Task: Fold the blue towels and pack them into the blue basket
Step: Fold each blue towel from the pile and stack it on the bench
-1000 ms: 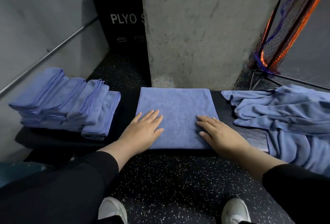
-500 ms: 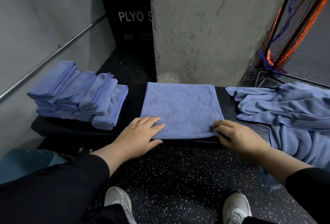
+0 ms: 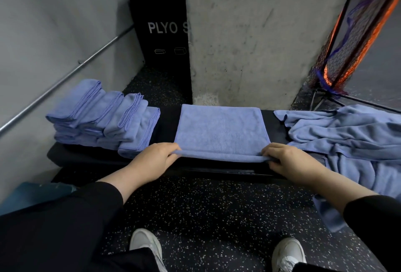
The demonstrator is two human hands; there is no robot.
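A half-folded blue towel (image 3: 221,133) lies flat in the middle of a low black bench (image 3: 71,154). My left hand (image 3: 154,161) pinches its near left corner, and my right hand (image 3: 286,161) pinches its near right corner; the near edge is lifted slightly off the bench. To the left on the bench stands a stack of folded blue towels (image 3: 104,117). A heap of unfolded blue towels (image 3: 347,137) covers the bench's right end and hangs over its front. A blue object (image 3: 32,193) shows at the lower left; I cannot tell whether it is the basket.
A concrete pillar (image 3: 260,33) rises right behind the bench. A black plyo box (image 3: 160,26) stands at the back left, beside a wall with a metal rail (image 3: 65,76). An orange and black net frame (image 3: 351,44) leans at the right. My shoes rest on speckled floor.
Both hands slid from lying flat on the towel back to its near corners and took hold of them. The near edge has come up a little.
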